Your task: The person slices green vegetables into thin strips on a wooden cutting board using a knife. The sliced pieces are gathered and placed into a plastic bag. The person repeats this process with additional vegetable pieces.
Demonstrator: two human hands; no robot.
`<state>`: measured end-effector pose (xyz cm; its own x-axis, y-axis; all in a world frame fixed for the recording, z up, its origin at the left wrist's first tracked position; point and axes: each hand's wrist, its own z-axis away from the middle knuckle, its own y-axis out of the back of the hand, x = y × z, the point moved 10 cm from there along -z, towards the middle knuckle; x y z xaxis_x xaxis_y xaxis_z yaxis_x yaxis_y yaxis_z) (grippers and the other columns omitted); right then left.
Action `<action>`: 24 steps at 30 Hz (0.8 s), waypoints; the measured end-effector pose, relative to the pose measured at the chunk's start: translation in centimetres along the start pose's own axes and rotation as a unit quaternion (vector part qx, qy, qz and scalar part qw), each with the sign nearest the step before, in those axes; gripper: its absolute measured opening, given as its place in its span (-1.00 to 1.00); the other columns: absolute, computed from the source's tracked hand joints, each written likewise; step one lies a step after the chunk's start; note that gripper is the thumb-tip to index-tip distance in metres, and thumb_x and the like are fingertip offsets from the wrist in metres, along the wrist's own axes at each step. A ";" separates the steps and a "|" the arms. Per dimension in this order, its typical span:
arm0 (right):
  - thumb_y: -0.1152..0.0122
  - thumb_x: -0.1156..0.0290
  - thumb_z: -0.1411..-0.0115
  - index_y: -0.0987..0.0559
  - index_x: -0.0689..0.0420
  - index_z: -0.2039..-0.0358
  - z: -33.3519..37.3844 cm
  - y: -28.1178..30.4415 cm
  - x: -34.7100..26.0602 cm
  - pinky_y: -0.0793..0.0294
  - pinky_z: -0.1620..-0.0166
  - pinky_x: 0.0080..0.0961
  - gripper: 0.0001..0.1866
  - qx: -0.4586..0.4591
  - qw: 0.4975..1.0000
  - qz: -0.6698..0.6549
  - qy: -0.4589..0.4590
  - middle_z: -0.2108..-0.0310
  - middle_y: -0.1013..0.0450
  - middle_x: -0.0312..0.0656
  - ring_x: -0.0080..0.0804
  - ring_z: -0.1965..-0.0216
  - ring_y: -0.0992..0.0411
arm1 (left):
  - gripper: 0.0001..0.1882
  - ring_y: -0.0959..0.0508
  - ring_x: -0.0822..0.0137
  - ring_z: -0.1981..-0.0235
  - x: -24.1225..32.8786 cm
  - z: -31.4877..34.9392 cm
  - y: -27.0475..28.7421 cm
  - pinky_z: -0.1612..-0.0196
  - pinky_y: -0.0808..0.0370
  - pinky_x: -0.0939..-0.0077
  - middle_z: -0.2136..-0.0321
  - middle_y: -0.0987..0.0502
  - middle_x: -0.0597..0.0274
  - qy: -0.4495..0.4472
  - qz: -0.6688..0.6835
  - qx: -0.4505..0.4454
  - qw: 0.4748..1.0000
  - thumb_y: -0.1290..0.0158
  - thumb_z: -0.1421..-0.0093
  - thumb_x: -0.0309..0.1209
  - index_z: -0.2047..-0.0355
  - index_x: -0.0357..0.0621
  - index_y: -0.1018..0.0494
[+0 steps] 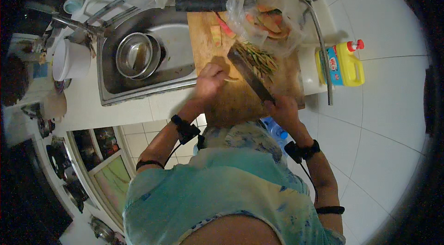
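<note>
Knife (249, 74), dark and long-bladed, is slanting from the gripping right hand (283, 110); thin pale strip (232, 79) is touching the left hand (211, 80), whether pinched I cannot tell.

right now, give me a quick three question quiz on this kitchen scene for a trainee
1. Which hand grips the knife?
2. True or false: a round metal bowl sits in the sink.
3. What lies on the cutting board just right of the knife?
A) red-handled scissors
B) a pile of greenish strips
C) a yellow jug

Key: 1. the right hand; 2. true; 3. B
</note>
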<state>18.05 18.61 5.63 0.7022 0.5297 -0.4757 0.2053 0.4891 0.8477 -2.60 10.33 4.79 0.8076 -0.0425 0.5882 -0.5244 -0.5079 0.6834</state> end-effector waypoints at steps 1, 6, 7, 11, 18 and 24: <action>-0.17 0.26 -0.02 -0.56 0.15 0.46 0.2 0.4 -0.5 -0.39 0.43 -0.09 -0.79 -0.002 1.000 0.000 0.000 0.61 -0.44 0.03 0.06 0.51 -0.44 | -0.78 -0.44 0.12 0.28 0.4 0.1 -0.8 0.21 -0.42 0.28 0.40 -0.43 0.22 -0.005 0.022 -0.030 0.999 -0.16 0.19 -0.48 0.44 -0.13 -0.49; -0.17 0.18 -0.08 -0.57 0.10 0.33 1.1 0.4 -2.2 -0.43 0.41 -0.08 -0.73 -0.011 0.999 0.029 0.034 0.54 -0.48 0.01 0.03 0.50 -0.47 | -0.71 -0.45 0.15 0.24 2.5 2.0 -0.6 0.12 -0.40 0.21 0.32 -0.45 0.24 -0.110 -0.063 -0.047 0.991 -0.15 0.16 -0.42 0.33 -0.08 -0.51; -0.17 0.18 -0.08 -0.57 0.10 0.33 1.3 0.2 -2.0 -0.43 0.41 -0.08 -0.73 -0.011 0.999 0.029 0.035 0.54 -0.48 0.01 0.03 0.50 -0.47 | -0.70 -0.46 0.14 0.21 2.9 2.4 0.0 0.07 -0.39 0.15 0.26 -0.47 0.22 -0.127 -0.081 -0.028 0.988 -0.16 0.10 -0.39 0.28 -0.04 -0.52; -0.18 0.17 -0.07 -0.55 0.08 0.35 1.6 -0.2 -2.6 -0.42 0.44 -0.08 -0.75 0.008 0.995 0.037 0.091 0.58 -0.47 -0.02 0.02 0.54 -0.45 | -0.71 -0.46 0.14 0.19 3.1 2.8 0.6 0.09 -0.40 0.16 0.26 -0.47 0.24 -0.121 -0.115 -0.033 0.985 -0.15 0.11 -0.37 0.30 -0.03 -0.52; -0.17 0.35 0.00 -0.53 0.15 0.46 1.5 0.7 -4.1 -0.38 0.46 -0.09 -0.86 0.026 0.997 0.042 0.064 0.62 -0.42 0.04 0.08 0.55 -0.42 | -0.80 -0.45 0.07 0.22 1.1 1.4 -1.5 0.18 -0.41 0.20 0.29 -0.47 0.19 -0.041 -0.076 -0.017 0.996 -0.15 0.12 -0.40 0.41 -0.09 -0.49; -0.16 0.36 0.00 -0.52 0.15 0.48 1.5 0.9 -4.3 -0.37 0.46 -0.07 -0.87 0.024 0.996 0.045 0.068 0.61 -0.42 0.03 0.07 0.54 -0.42 | -0.86 -0.44 0.19 0.28 3.2 1.9 2.2 0.26 -0.41 0.34 0.39 -0.44 0.24 -0.062 -0.131 0.045 0.988 -0.09 0.15 -0.46 0.49 -0.14 -0.49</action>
<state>16.27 15.70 8.80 0.6218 0.6598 -0.4220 0.1800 0.4040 0.8969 -0.72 7.45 7.36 0.9422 -0.0028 0.3352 -0.2724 -0.5891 0.7608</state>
